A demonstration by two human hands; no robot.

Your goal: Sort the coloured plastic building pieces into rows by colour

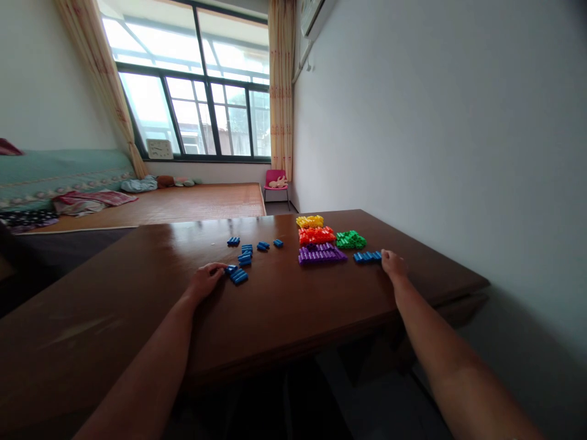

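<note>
My left hand [207, 280] rests low over the table, its thumb and fingers pinched at a small blue cylinder [231, 269] shaped like a battery. Just beside it lies a short group of blue cylinders [239, 277]. Farther off, more blue ones lie in small clusters, such as one pair [263, 245]. My right hand [393, 264] is closed at the right end of a row of blue cylinders [365, 257]; its fingertips are partly hidden, but they seem to grip the end piece. Left of that row is a purple stack [321, 254] of similar cylinders.
Behind the purple stack are red [316, 236], yellow [309, 222] and green [351, 239] piles of cylinders. They share a brown table [284, 311]. A white wall [435, 134] runs along the right; a bed [211, 198] and a pink chair [276, 179] stand beyond.
</note>
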